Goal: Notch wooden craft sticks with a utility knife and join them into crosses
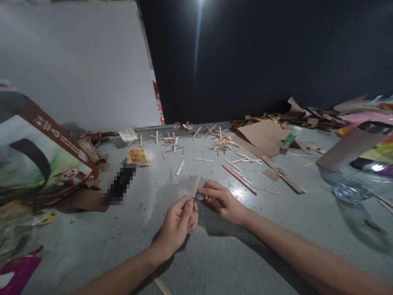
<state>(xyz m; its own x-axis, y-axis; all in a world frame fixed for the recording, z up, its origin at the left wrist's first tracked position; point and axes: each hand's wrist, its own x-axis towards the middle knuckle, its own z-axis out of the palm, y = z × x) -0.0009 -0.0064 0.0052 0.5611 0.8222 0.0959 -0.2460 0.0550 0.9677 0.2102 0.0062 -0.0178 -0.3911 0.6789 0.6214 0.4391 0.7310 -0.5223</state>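
My left hand [181,217] is closed, thumb pressed on a flat wooden craft stick [196,186] that tilts up and away from the fingers. Close by on the right, my right hand [222,200] has its index finger reaching to the stick's edge. Its other fingers are curled, and a small yellow thing [206,197] shows at them, too little visible to name. Beyond the hands lie loose craft sticks [204,160] and a red patterned pencil-like rod [239,179]. Farther back are several crossed stick pieces [175,143].
A yellow packet [138,156] and a large printed bag [39,147] stand at left. To the right are brown cardboard [260,137], a glue stick [291,137], a pale tumbler [350,147] and a clear bottle [350,190]. A dark panel [260,53] rises behind.
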